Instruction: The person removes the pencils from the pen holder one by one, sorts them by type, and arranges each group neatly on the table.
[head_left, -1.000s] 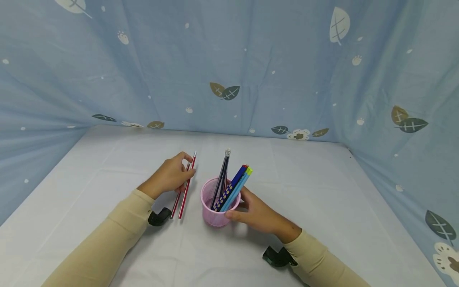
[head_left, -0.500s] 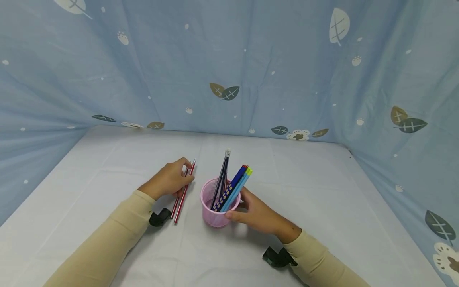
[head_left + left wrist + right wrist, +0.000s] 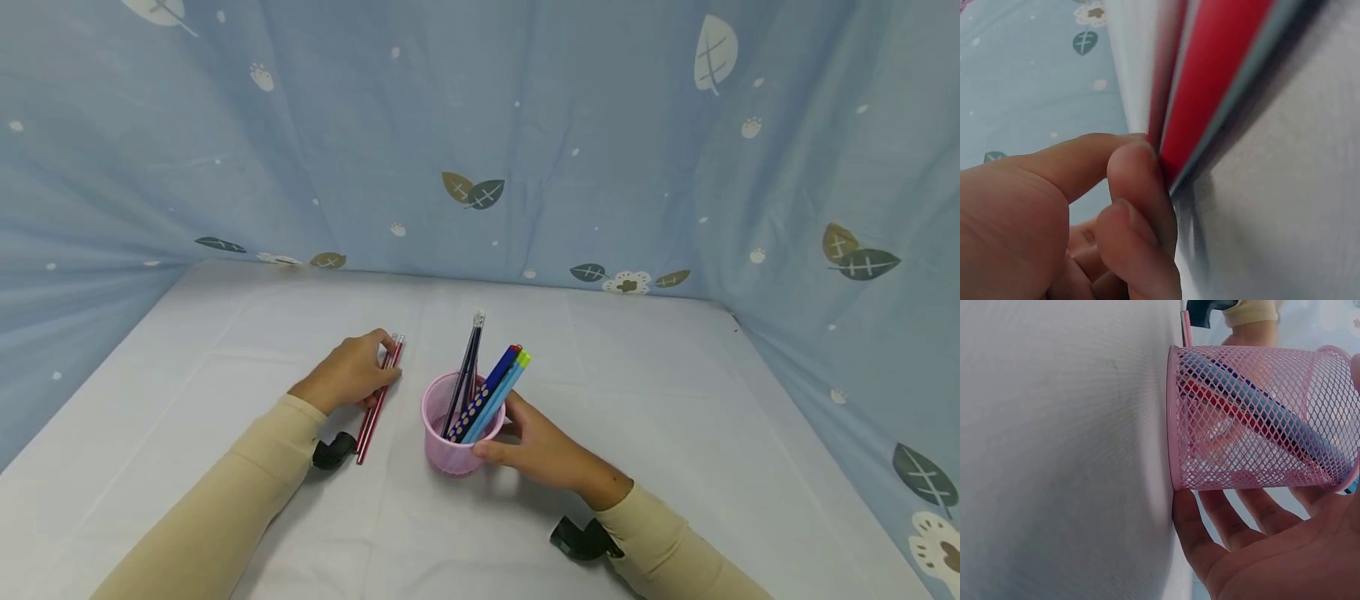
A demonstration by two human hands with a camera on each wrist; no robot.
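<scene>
My left hand [image 3: 348,373] pinches two red pencils [image 3: 370,433] that lie side by side on the white cloth, left of the cup. In the left wrist view its thumb and fingertips meet at the red pencil [image 3: 1216,69]. My right hand [image 3: 551,454] holds the pink mesh pencil cup [image 3: 450,457] from the right, thumb at the rim and fingers round the far side. Dark pencils with erasers [image 3: 472,346] lean inside it, along with a dark blue dotted pencil [image 3: 496,375] and light blue ones [image 3: 498,400]. The right wrist view shows red ones through the mesh [image 3: 1216,399].
White cloth [image 3: 645,400] covers the table. Blue patterned curtains [image 3: 360,125] rise along its back and sides. A black wrist device [image 3: 335,451] sits under the left sleeve, and another black wrist device [image 3: 581,539] under the right.
The two red pencils have come closer together, now nearly parallel and touching, with the right one lowered toward me and to the left. The left hand shifted slightly; the right hand and cup stayed put.
</scene>
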